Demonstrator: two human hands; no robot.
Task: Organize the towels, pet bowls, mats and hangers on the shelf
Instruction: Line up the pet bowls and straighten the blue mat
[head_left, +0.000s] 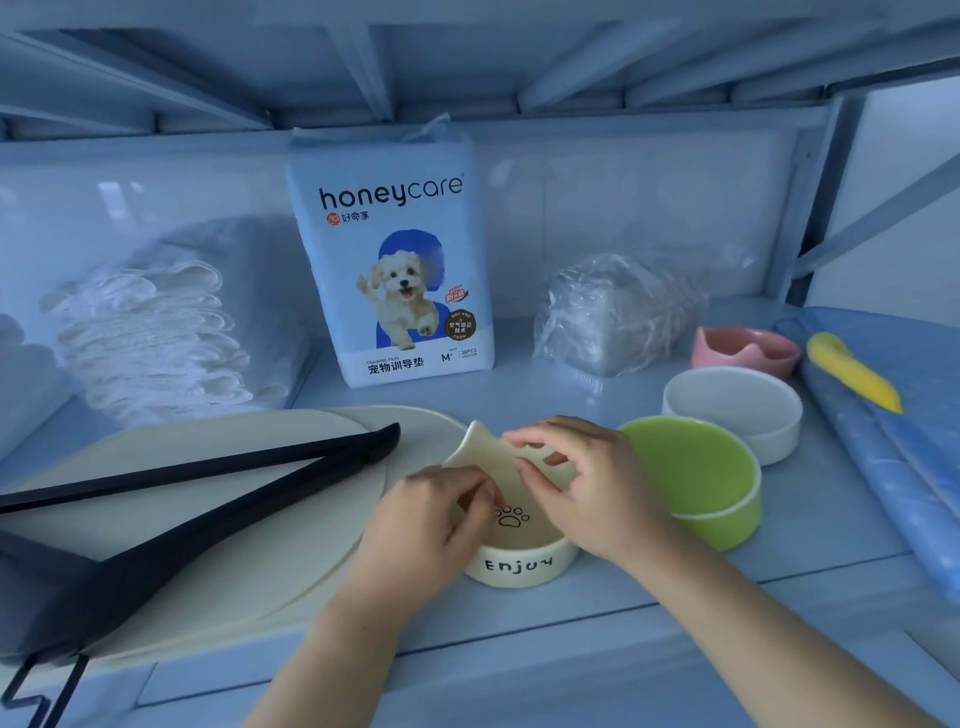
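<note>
Pale blue metal shelf (545, 400), front edge. The cream ceramic cat-eared bowl marked "Enjoy" (519, 567) stands between stacked cream oval mats (156, 441), which carry black plastic hangers (182, 499), and a green round bowl (696, 478) just beside it. Left hand (431, 514) and right hand (582, 493) both hold its rim, fingers curled and pinching.

Your left hand (431, 514) and right hand (582, 488) cover much of the rim and floor of the cream bowl (519, 566). The dark hangers (197, 499) run off the left edge, the blue roll (893, 467) off the right. What the clear bag (618, 317) holds is unclear
</note>
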